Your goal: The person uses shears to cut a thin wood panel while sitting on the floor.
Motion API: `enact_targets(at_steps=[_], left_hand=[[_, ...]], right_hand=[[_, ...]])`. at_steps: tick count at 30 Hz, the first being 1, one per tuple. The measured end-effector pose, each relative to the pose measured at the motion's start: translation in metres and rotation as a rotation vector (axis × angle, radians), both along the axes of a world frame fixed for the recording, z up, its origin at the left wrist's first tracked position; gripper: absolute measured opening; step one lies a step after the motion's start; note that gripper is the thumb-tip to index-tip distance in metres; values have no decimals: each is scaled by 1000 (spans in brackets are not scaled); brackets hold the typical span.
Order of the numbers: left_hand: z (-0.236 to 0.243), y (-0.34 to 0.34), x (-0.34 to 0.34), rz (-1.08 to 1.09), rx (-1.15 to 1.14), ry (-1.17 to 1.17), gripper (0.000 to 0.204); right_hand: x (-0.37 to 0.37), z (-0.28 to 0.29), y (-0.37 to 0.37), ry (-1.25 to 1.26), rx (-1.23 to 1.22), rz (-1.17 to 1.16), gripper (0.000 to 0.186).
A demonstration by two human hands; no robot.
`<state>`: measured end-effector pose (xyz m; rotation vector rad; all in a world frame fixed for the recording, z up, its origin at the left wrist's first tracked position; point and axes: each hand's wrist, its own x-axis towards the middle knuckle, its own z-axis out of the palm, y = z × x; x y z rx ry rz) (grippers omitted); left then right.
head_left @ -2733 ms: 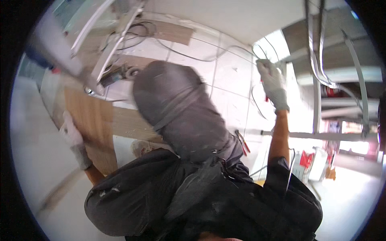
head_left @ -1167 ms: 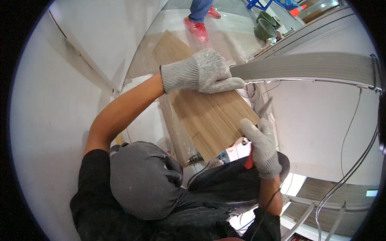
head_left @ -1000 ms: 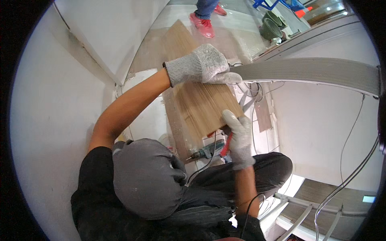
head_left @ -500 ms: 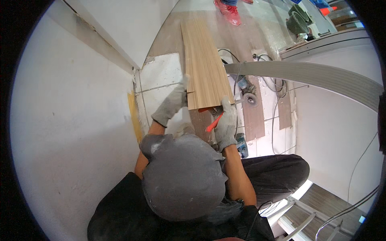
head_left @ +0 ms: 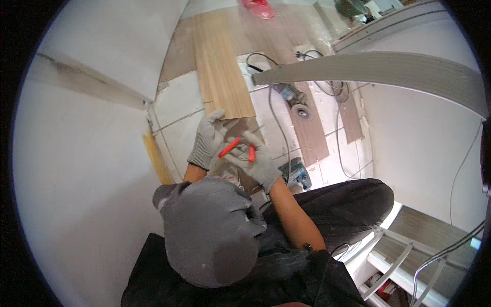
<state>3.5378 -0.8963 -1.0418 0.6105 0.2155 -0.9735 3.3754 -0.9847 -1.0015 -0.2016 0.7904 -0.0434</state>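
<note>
A long wood-grain floor plank [head_left: 225,71] stretches away from me, with a small notch in its left edge near the close end. My left hand [head_left: 208,137], in a grey knit glove, grips the plank's near left corner. In front of that end, my gloved right hand [head_left: 258,162] holds a pair of pliers [head_left: 229,147] by spread red handles. The pliers' jaws cannot be made out among the fingers. A darker strip lies under the plank's end, and a small pale object [head_left: 230,176] is partly hidden by the grey head covering.
An angle grinder [head_left: 296,102] lies right of the plank, its cord on white tiles. A blue power tool [head_left: 298,173] is by my right knee. A grey curved strip [head_left: 368,66] juts in from the right. A white wall [head_left: 76,153] stands close left. A person's red-covered shoe [head_left: 260,8] is beyond.
My right hand has drawn back from the plank's near edge with the pliers. My left hand has shifted from the plank's left side to its near corner. The view has also shifted.
</note>
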Motion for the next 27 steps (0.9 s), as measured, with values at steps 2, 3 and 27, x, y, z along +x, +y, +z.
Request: enact_targets(at_steps=[2,3,27], left_hand=[[4,-4,-4,-38,31,36,50],[7,-6,-6,-62,45,62,50],[50,29,51,451,452,-666,30]], right_hand=[[-1,0,4,-71,2,30,22],[0,7,5,-51,-16,34,19],[31,4,-9,135,-821,396,43]])
